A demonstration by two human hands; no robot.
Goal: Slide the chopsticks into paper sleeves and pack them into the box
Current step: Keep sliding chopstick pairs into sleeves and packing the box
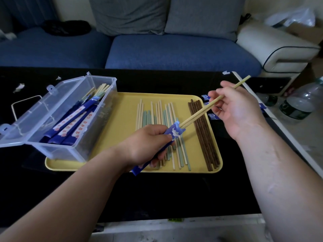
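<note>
– Black table (174,189) underneath, yellow tray (122,102) on it, and the clear plastic box (73,95) sits on the tray's left end with its lid open. What's packed?
– Several sleeved pairs (73,124) lean inside it. Loose chopsticks (157,112), pale and green, lie across the tray's middle, with a dark brown bundle (202,133) toward its right.
– And the hands?
– Left hand (145,145) is curled round a blue paper sleeve (173,132) above the tray, its mouth pointing up and right. Right hand (234,109) pinches a pale pair of chopsticks (197,115) along their upper part. Their tips are just inside the sleeve's mouth.
– How will those handle?
– The pair looks light and stiff, so I'd expect it to push straight without bending. The sleeve is thin paper, likely to crumple or tear at the mouth if squeezed hard. I'd hold it loosely by the flat sides, below the mouth, so the channel isn't pinched flat.
– And the sticks?
– Grip both together between thumb and fingers, well back from the tips. Smooth wood may slip or splay apart.
</note>
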